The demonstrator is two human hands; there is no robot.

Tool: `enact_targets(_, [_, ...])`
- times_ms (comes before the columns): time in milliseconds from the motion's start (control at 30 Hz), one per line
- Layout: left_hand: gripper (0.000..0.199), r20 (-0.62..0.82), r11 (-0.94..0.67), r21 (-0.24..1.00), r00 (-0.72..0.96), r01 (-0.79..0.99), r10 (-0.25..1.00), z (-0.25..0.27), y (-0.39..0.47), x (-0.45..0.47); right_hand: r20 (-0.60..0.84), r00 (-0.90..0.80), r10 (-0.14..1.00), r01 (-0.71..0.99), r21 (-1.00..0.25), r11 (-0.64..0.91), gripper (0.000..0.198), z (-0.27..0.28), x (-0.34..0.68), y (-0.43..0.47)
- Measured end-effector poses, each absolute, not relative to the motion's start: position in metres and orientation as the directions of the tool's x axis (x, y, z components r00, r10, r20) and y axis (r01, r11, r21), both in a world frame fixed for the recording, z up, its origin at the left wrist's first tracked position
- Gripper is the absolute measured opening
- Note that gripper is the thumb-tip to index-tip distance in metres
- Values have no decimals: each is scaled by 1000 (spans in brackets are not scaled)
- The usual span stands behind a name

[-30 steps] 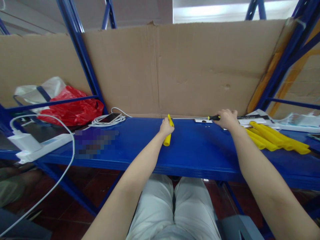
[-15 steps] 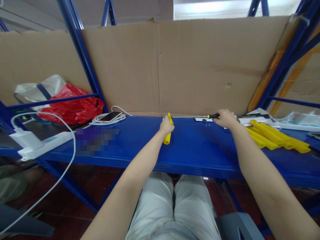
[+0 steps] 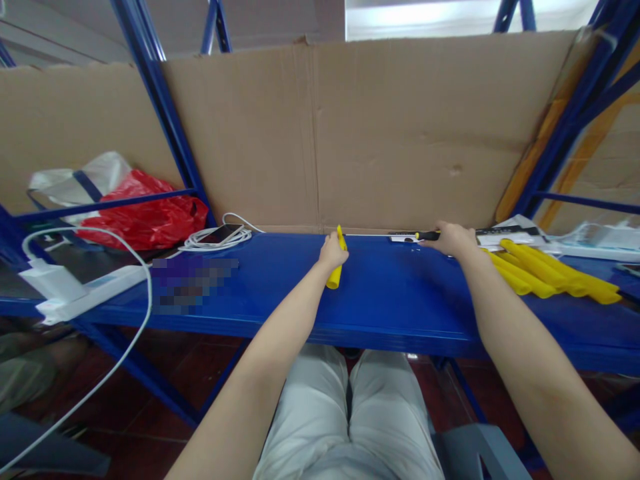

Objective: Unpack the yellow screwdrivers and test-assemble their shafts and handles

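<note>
shelf [image 3: 390,300] first — smooth blue metal, so the yellow tube [image 3: 335,270] could roll away if the left hand [image 3: 332,252], wrapped round it mid-shelf, slackens. right hand [image 3: 453,239] is closed on a screwdriver [image 3: 428,235] by the cardboard [image 3: 400,133] — its tip could skid off the small screws.

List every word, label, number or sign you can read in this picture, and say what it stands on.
No text can be read.
Blurred patch on the blue shelf: pixelated, unreadable.
Black strip beyond the right hand: pale marks, too small to read.
Power strip: no legible marking.
</note>
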State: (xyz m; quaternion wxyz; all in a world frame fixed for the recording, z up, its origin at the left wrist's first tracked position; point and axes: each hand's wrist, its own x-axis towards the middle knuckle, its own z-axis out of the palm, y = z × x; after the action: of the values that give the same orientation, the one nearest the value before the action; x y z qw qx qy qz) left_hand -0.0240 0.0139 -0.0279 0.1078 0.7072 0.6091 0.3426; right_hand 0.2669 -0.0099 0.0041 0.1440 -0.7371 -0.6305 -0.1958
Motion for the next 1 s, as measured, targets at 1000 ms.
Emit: enact_targets(1000, [42, 342, -206, 556, 4, 805, 940, -26, 14, -26, 315, 46, 948, 998, 21, -55, 33, 11, 261, -20])
